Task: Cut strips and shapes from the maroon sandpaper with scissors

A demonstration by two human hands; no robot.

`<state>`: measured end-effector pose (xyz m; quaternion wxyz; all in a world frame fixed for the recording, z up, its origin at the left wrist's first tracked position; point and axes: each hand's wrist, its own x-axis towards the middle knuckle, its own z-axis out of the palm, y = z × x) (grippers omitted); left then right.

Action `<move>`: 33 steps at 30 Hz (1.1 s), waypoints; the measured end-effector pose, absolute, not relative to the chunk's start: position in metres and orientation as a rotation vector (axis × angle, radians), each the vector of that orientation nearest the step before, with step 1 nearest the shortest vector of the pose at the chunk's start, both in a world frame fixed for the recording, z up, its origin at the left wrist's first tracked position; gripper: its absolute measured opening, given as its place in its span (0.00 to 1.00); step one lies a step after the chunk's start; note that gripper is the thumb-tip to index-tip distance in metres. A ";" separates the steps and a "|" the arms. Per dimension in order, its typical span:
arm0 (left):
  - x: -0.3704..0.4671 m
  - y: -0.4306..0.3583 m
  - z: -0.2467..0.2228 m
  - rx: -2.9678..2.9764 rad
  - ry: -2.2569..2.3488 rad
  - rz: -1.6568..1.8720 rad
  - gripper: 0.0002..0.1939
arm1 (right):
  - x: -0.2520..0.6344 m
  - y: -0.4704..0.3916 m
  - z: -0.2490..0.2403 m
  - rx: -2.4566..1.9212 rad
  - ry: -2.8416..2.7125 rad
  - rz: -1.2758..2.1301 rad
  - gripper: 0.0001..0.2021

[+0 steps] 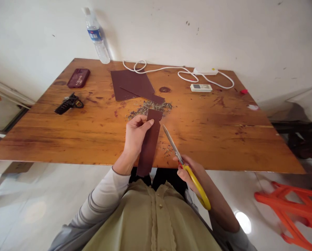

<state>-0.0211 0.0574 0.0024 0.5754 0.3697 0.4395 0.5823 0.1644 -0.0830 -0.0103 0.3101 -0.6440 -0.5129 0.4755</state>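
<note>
The left fingers (149,123) pinched the brown strip (148,146), seemingly leaving its edge free for scissors (187,168) the right fingers (182,173) gripped.

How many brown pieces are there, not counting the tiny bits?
3: the long strip in the left hand, the thin strip partly across the big sheet, and that sheet. Others may hide underneath.

Most fingers of the left hand (135,134) are hidden behind the brown strip (148,148), which also covers part of the shreds (142,109). The scissors (187,169) partly hide the right hand (196,166). Lettering on the bottle (95,36) is blurred; markings on the white device (201,88) are too small to read. The picture's right edge cuts off the orange stool (309,214), and dark things (297,139) beside the tabletop (224,139) are indistinct.
</note>
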 end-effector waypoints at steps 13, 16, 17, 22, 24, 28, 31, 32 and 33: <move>-0.018 0.060 0.013 0.700 0.934 1.196 0.19 | 0.171 -0.073 -0.012 -1.471 -1.314 1.433 0.20; -0.018 0.055 0.018 0.729 0.943 1.153 0.19 | 0.169 -0.071 -0.013 -1.339 -1.283 1.474 0.30; -0.018 0.054 0.020 0.738 0.950 1.142 0.19 | 0.168 -0.070 -0.013 -1.306 -1.283 1.482 0.33; -0.018 0.050 0.024 0.780 0.983 1.110 0.16 | 0.167 -0.067 -0.012 -1.274 -1.357 1.455 0.33; -0.018 0.049 0.025 0.796 0.990 1.110 0.15 | 0.167 -0.066 -0.011 -1.295 -1.393 1.426 0.32; -0.018 0.048 0.027 0.824 1.001 1.113 0.15 | 0.169 -0.065 -0.010 -1.328 -1.429 1.403 0.26; -0.019 0.047 0.027 0.848 0.987 1.117 0.15 | 0.169 -0.064 -0.010 -1.353 -1.436 1.382 0.23; -0.019 0.047 0.027 0.855 0.983 1.117 0.15 | 0.169 -0.063 -0.009 -1.360 -1.439 1.374 0.22; -0.019 0.047 0.027 0.861 0.980 1.113 0.15 | 0.168 -0.063 -0.009 -1.363 -1.441 1.373 0.21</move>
